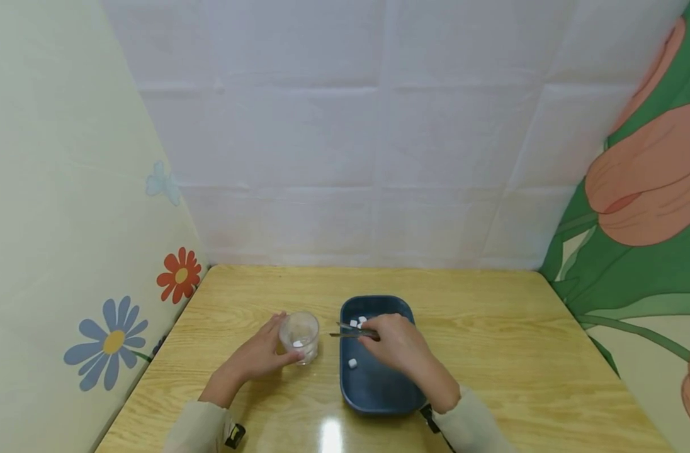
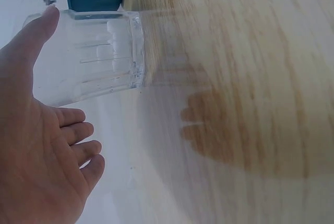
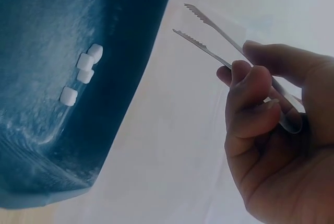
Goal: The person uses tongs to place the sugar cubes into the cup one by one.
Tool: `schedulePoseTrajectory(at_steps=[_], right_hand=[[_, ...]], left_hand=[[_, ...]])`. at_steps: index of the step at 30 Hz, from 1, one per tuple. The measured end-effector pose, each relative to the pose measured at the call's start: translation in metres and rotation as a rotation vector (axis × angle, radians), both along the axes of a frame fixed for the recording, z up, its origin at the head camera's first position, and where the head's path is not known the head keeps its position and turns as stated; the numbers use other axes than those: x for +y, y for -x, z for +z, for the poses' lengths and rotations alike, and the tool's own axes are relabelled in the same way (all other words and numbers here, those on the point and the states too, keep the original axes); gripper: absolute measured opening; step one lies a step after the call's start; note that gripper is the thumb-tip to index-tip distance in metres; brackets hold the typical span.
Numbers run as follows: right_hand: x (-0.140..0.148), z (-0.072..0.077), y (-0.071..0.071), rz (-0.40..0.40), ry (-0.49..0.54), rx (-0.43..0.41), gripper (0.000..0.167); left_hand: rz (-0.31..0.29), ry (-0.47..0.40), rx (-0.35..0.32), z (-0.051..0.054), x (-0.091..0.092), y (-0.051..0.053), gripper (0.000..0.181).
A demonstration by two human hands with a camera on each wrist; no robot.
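A clear glass (image 1: 298, 330) stands on the table left of the tray, with white cubes (image 2: 107, 52) low inside it. My left hand (image 1: 254, 357) holds it from the left, thumb in front and fingers behind. My right hand (image 1: 400, 345) grips metal tweezers (image 3: 213, 52), whose serrated tips are apart with nothing between them. In the head view the tips reach over the left rim of the dark blue tray (image 1: 381, 387). Several white cubes lie in the tray, one (image 1: 352, 363) apart from the others near its left side.
The wooden table (image 1: 481, 352) extends on both sides of the tray. A white sheet (image 1: 322, 138) hangs behind it. Flower-printed cloths stand at the left (image 1: 45, 207) and right (image 1: 651, 270).
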State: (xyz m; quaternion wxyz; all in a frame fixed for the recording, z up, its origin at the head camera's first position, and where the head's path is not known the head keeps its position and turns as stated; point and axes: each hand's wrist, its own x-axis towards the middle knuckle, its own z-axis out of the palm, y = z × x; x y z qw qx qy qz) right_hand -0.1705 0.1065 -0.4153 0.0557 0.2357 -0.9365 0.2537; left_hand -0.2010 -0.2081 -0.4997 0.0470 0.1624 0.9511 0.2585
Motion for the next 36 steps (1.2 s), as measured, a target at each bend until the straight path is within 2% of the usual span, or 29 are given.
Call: schedulePoseTrajectory(at_steps=[5, 36], right_hand=[[0.004, -0.003, 0.0, -0.006, -0.007, 0.016, 0.015], [0.027, -0.015, -0.003, -0.059, -0.007, -0.076, 0.016]], left_hand=[[0.01, 0.006, -0.011, 0.0, 0.0, -0.001, 0.108], [0.005, -0.002, 0.014, 0.002, 0.002, -0.001, 0.105]])
